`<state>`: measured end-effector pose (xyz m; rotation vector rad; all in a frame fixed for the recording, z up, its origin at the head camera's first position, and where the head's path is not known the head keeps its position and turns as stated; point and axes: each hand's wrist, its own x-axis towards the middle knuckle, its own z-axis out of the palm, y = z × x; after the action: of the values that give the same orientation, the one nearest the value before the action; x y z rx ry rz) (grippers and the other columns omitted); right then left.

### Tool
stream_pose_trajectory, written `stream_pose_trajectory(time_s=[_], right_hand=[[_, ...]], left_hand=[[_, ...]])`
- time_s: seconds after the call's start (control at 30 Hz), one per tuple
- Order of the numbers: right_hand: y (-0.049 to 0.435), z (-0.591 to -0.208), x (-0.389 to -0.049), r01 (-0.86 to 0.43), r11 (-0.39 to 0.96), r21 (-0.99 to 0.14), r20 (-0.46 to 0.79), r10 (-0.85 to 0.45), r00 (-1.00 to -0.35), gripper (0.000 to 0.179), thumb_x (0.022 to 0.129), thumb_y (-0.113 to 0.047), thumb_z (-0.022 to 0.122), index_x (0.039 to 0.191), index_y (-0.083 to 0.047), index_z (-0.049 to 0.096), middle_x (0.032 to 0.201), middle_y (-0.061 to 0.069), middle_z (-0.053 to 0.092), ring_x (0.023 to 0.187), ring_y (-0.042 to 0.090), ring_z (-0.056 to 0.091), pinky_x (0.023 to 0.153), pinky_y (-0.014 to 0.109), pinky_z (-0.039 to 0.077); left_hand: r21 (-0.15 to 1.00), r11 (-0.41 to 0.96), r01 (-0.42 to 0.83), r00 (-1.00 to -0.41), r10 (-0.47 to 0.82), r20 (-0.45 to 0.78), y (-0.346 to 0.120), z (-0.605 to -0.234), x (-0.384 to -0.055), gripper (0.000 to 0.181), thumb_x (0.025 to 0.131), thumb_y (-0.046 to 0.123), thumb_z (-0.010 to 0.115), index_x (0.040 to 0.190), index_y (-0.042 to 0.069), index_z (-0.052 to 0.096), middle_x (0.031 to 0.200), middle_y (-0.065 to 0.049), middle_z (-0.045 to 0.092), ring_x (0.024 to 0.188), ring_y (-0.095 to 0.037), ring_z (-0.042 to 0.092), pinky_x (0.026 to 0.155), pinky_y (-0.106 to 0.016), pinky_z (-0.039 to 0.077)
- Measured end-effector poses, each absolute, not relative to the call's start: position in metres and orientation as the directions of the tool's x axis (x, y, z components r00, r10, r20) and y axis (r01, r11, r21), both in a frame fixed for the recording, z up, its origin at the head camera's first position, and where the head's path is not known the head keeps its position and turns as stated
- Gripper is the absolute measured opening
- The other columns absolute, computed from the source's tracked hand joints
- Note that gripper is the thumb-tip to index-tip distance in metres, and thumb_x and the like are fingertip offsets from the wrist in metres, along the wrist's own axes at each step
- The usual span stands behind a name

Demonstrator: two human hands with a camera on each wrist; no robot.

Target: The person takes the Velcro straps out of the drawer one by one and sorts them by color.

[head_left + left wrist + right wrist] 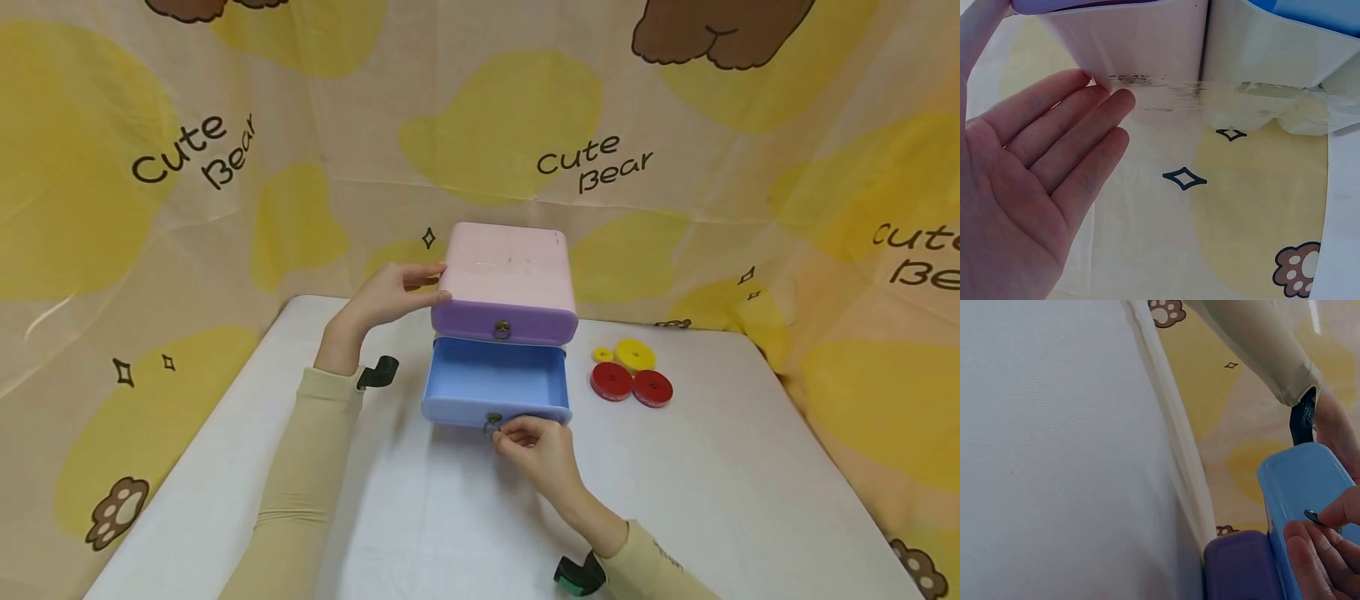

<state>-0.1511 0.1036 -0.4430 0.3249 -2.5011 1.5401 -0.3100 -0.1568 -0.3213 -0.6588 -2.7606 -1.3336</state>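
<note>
A small drawer cabinet with a pink top (510, 265) stands on the table. Its upper purple drawer (468, 318) is closed, and the blue drawer (457, 410) below it is pulled out with a bare inside. My right hand (546, 457) pinches the metal ring pull (1312, 516) on the blue front between thumb and fingers. My left hand (390, 293) rests against the cabinet's left side near the top, thumb at the front edge. In the left wrist view its fingers (1079, 150) are extended, fingertips right at the pale side wall (1141, 50).
To the right of the cabinet lie two red discs (612, 381) and two yellow discs (634, 355), one of them small. Another purple drawer front (1241, 569) shows below the blue one. Behind the white table (750, 467) hangs a patterned cloth (480, 100).
</note>
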Motion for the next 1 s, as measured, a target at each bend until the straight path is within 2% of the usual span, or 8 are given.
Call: stream_pose_trajectory(time_s=[0.17, 0.5, 1.0], right_hand=[[0.103, -0.439, -0.157, -0.268, 0.423, -0.865, 0.257, -0.084, -0.963, 0.006, 0.078, -0.012, 0.077, 0.074, -0.014, 0.073, 0.066, -0.005, 0.068, 0.061, 0.005, 0.064, 0.059, 0.019, 0.054], [0.102, -0.438, -0.176, -0.224, 0.344, -0.912, 0.225, -0.037, -0.974, 0.006, 0.079, -0.012, 0.076, 0.078, -0.008, 0.073, 0.07, 0.004, 0.07, 0.062, 0.012, 0.064, 0.058, 0.018, 0.053], [0.101, -0.44, -0.2, -0.245, 0.361, -0.9, 0.255, -0.021, -0.967, 0.006, 0.083, -0.013, 0.072, 0.079, -0.009, 0.072, 0.07, 0.003, 0.069, 0.062, 0.011, 0.063, 0.059, 0.021, 0.055]], left_hand=[[0.748, 0.552, 0.367, -0.914, 0.362, 0.181, -0.156, -0.322, -0.31, 0.075, 0.073, 0.06, 0.072, 0.135, 0.022, 0.055, 0.135, 0.001, 0.056, 0.122, -0.019, 0.056, 0.1, -0.042, 0.047], [0.753, 0.545, 0.369, -0.912, 0.367, 0.181, -0.156, -0.322, -0.31, 0.076, 0.073, 0.06, 0.072, 0.135, 0.021, 0.055, 0.136, 0.0, 0.056, 0.123, -0.02, 0.055, 0.102, -0.045, 0.044], [0.764, 0.529, 0.371, -0.911, 0.368, 0.187, -0.157, -0.324, -0.311, 0.076, 0.072, 0.06, 0.073, 0.134, 0.02, 0.056, 0.135, 0.0, 0.056, 0.123, -0.02, 0.055, 0.103, -0.045, 0.043]])
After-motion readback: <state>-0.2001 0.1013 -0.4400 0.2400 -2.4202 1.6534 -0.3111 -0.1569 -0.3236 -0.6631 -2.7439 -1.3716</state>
